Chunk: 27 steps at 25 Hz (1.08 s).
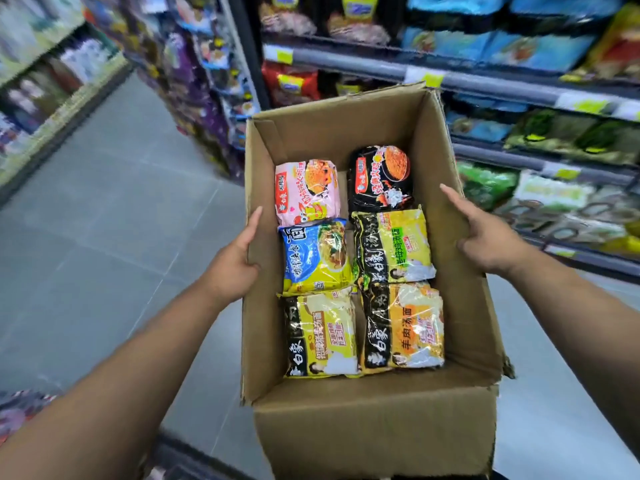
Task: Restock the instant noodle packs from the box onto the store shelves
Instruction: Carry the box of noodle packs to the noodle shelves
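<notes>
Cardboard box (374, 427) is carried by its side walls, left hand (239, 258) and right hand (485, 237) each clasping a rim. Six packs (318, 258) cover its floor beside the shelves (519, 84); unloading looks not yet begun.

I am looking down a store aisle with a grey tiled floor (114, 216) that runs away to the far left. On the right stand dark shelves (363, 67) with grey front rails, yellow price tags (432, 79) and rows of blue, green and red packets (540, 51). A second rack (52, 109) lines the left side, its goods blurred. The light is even and bright.
</notes>
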Tool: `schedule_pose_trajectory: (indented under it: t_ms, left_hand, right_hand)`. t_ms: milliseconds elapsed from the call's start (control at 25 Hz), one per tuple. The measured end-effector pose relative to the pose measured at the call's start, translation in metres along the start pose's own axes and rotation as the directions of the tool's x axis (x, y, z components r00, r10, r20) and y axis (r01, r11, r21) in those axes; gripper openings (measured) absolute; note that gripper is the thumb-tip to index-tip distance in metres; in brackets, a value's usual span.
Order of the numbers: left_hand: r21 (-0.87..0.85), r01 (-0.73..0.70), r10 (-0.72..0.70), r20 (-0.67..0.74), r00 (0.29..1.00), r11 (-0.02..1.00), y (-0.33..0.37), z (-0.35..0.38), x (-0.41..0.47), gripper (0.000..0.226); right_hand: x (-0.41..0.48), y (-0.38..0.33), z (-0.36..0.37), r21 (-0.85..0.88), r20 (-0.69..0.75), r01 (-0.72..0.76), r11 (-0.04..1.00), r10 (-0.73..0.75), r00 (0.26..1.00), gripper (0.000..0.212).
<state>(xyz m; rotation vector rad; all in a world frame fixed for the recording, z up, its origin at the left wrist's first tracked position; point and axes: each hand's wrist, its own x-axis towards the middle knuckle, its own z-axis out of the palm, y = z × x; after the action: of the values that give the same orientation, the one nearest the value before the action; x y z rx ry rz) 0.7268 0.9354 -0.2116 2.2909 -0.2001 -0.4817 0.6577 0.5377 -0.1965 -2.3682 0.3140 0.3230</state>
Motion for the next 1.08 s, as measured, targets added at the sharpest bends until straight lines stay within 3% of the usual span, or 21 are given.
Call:
schedule_pose_trajectory:
  t_ms: [240,560,840,1080]
  left_hand:
    - [0.154,-0.195,0.154,0.243,0.958,0.969,0.122,0.106,0.037,0.104]
    - [0.161,-0.403,0.268,0.525,0.808,0.901,0.312,0.306,0.043,0.103]
    - [0.145,-0.623,0.342,0.731,0.591,0.769,0.458,0.473,0.049,0.100]
    - [-0.018,-0.749,0.416,0.840,0.348,0.663,0.576,0.606,0.074,0.105]
  right_hand:
    - [-0.098,0.130,-0.073,0.093,-0.164,-0.216,0.972,0.229,0.960,0.107]
    - [-0.246,0.314,-0.163,0.202,-0.371,-0.382,0.902,0.431,0.823,0.107]
    - [-0.361,0.427,-0.220,0.399,-0.483,-0.496,0.772,0.636,0.602,0.108]
    - [-0.407,0.500,-0.271,0.523,-0.489,-0.591,0.614,0.784,0.382,0.103]
